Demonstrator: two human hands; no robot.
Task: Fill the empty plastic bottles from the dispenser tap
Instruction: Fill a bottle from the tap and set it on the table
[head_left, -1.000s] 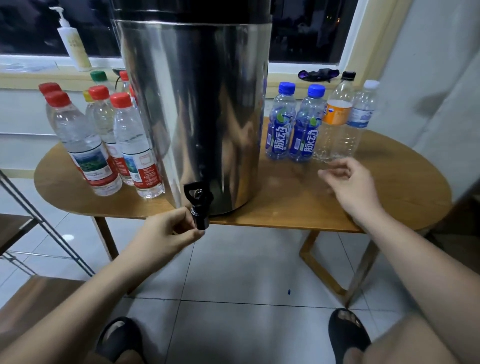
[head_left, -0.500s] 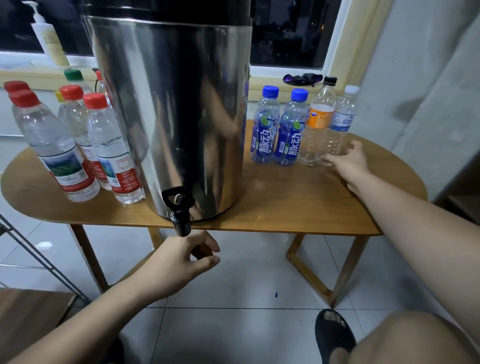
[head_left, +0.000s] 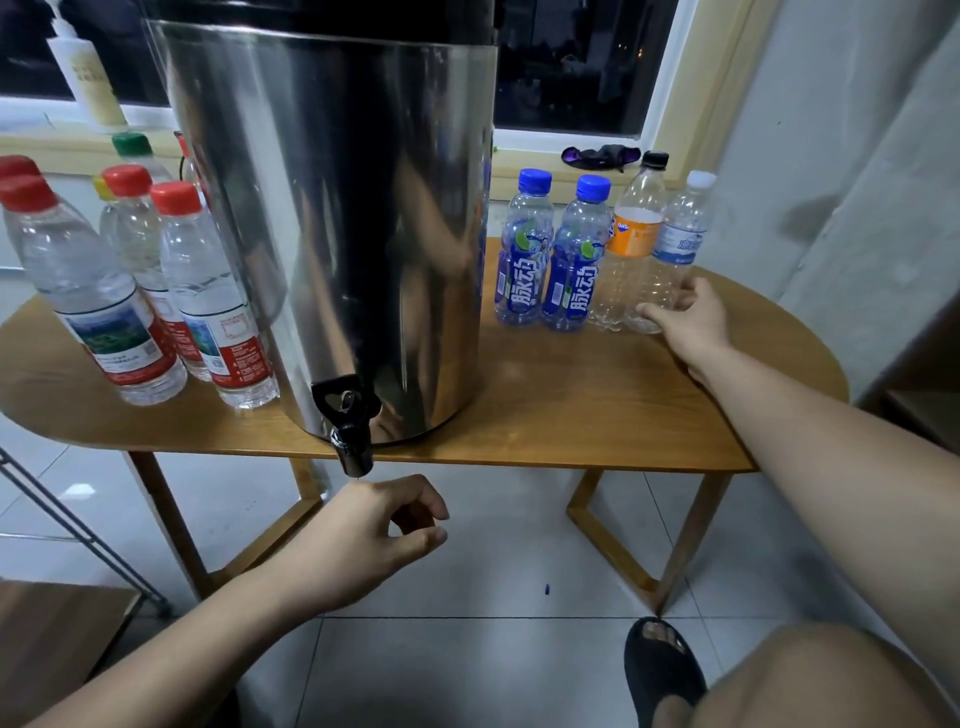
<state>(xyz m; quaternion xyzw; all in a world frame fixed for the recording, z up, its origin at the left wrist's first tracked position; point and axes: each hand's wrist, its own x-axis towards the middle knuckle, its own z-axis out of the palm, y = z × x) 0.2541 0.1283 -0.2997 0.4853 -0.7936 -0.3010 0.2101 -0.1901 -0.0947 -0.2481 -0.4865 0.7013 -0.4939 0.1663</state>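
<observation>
A tall steel dispenser (head_left: 332, 218) stands on the wooden table (head_left: 571, 405), its black tap (head_left: 347, 423) hanging over the front edge. My left hand (head_left: 363, 540) hangs just below the tap, fingers loosely curled, holding nothing. To the right stand two blue-labelled bottles (head_left: 545, 254), an empty orange-labelled bottle (head_left: 631, 239) and an empty white-capped bottle (head_left: 672, 249). My right hand (head_left: 685, 317) wraps around the base of the white-capped bottle. Several red-capped bottles (head_left: 171, 291) holding water stand left of the dispenser.
A pump bottle (head_left: 85, 78) and a dark object (head_left: 600, 156) lie on the window sill behind. A grey wall (head_left: 857, 208) closes the right side. A wooden shelf with a metal frame (head_left: 57, 597) sits at lower left. My sandalled foot (head_left: 660, 670) rests on the tiled floor.
My left hand dropped from the tap to just below it. My right hand reached right and took hold of the white-capped bottle's base. The view shifted closer.
</observation>
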